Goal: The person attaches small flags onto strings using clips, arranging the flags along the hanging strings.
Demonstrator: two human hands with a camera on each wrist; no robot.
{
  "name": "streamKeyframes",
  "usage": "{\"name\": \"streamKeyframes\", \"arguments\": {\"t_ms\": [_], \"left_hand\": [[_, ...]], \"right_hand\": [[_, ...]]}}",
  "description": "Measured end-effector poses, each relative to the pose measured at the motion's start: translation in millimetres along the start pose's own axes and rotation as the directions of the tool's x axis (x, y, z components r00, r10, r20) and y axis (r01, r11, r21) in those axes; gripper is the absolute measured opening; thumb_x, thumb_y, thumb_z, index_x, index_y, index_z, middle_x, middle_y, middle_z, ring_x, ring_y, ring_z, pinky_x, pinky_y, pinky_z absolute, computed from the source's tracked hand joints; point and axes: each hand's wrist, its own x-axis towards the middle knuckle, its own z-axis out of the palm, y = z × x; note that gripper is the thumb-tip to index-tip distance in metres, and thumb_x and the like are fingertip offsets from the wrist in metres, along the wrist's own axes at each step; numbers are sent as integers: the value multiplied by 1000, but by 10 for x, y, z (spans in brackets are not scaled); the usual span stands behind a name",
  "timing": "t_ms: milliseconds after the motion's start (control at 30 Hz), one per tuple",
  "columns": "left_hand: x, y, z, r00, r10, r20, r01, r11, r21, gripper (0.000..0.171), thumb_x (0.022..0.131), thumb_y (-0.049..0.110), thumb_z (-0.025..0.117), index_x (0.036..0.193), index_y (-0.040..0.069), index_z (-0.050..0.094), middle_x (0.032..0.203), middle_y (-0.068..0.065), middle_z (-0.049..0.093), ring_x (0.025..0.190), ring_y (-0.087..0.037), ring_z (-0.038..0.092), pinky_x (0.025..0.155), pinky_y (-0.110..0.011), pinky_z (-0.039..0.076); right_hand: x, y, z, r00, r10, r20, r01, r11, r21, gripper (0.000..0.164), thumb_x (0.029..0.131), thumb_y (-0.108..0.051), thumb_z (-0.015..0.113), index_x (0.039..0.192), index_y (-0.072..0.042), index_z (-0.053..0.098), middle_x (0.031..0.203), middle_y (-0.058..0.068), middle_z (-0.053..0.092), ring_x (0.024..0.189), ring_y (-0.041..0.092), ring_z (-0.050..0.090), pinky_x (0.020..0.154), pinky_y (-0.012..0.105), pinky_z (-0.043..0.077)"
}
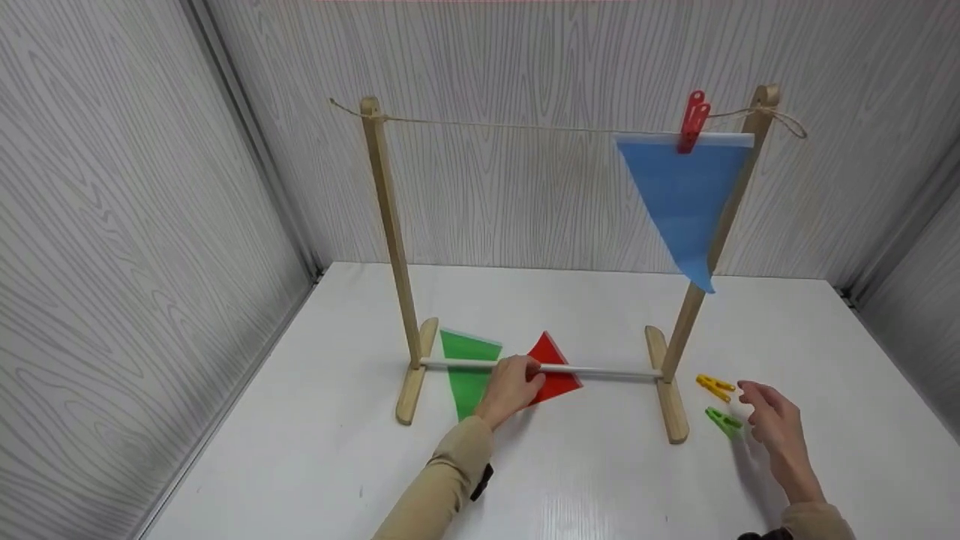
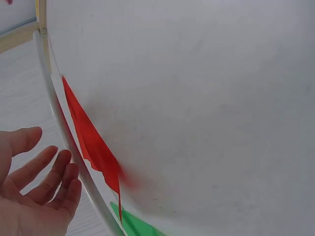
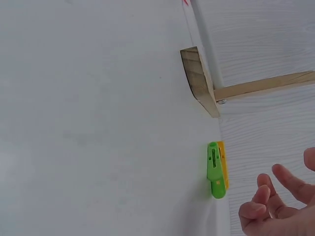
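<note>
In the head view my left hand (image 1: 511,386) hovers by the white crossbar (image 1: 600,370), over a red pennant (image 1: 556,384) and a green pennant (image 1: 466,346) lying on the table. The left wrist view shows its fingers loosely bent, holding nothing; the red pennant (image 2: 91,140) lies beyond the bar. To the right, my right hand (image 1: 776,424) is held above the table with bent fingers and nothing in them. Just left of it lie a yellow clothespin (image 1: 716,385) and a green clothespin (image 1: 724,421), both apart from the fingers.
A wooden stand with a left post (image 1: 391,240) and right post (image 1: 681,322) carries a string (image 1: 510,126). From the string's right end hangs a blue pennant (image 1: 675,195), clipped by a red clothespin (image 1: 690,131). Wood-grain panels (image 1: 525,202) enclose the white table (image 1: 570,472).
</note>
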Motion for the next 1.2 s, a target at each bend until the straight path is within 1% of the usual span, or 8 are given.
{"name": "streamKeyframes", "arguments": {"t_ms": [67,200,300,467,633,767,900,1200], "left_hand": [[-22,11,3,1000,-19,18,19,1000,16,27,99,18,62,122,4,66,120,-11,67,112,-24,60,103,-43,52],[-51,21,10,998,-51,46,49,998,46,26,99,19,62,121,5,64,117,-10,65,108,-23,57,102,-44,52],[-77,24,18,996,-59,60,55,996,71,22,99,20,63,117,6,63,113,-9,64,104,-21,55,98,-42,52],[-108,23,23,998,-15,64,6,991,132,13,99,18,64,105,6,63,100,-8,64,94,-20,54,88,-38,51],[-119,23,23,998,10,55,-21,979,201,14,98,17,64,105,5,63,96,-8,63,88,-18,54,82,-34,51],[-124,21,15,998,26,51,-38,969,243,12,98,16,63,100,4,62,92,-9,62,84,-18,53,77,-31,49],[-135,-1,20,998,28,52,-41,967,253,13,98,16,63,103,3,62,98,-10,62,89,-20,54,82,-33,50],[-106,-27,40,1000,-6,19,2,975,221,26,99,16,63,122,3,63,116,-12,65,109,-25,59,101,-42,53]], "right_hand": [[-6,21,-4,1000,22,15,-22,1000,5,63,107,-47,35,148,0,41,102,-11,56,81,8,46,64,22,43],[12,45,4,996,62,58,-62,998,-1,65,107,-45,35,149,5,37,108,0,58,74,7,47,62,23,45],[35,59,12,992,92,86,-92,996,3,64,107,-41,38,150,6,34,107,3,56,69,7,46,61,24,44],[47,94,20,988,114,100,-113,993,-17,61,106,-35,44,149,6,35,103,2,53,67,7,48,59,25,45],[32,149,25,993,84,78,-82,996,-33,57,104,-29,49,148,5,37,113,8,48,64,7,50,57,23,47],[34,185,12,994,80,76,-75,995,-58,59,101,-27,54,148,4,37,109,8,46,63,7,50,56,23,47],[59,213,-10,991,102,91,-94,991,-91,63,99,-28,59,149,3,37,100,4,47,66,9,51,57,24,46],[80,246,-26,985,126,117,-112,987,-115,69,96,-30,66,149,3,36,101,6,44,74,12,50,60,25,45]]}}
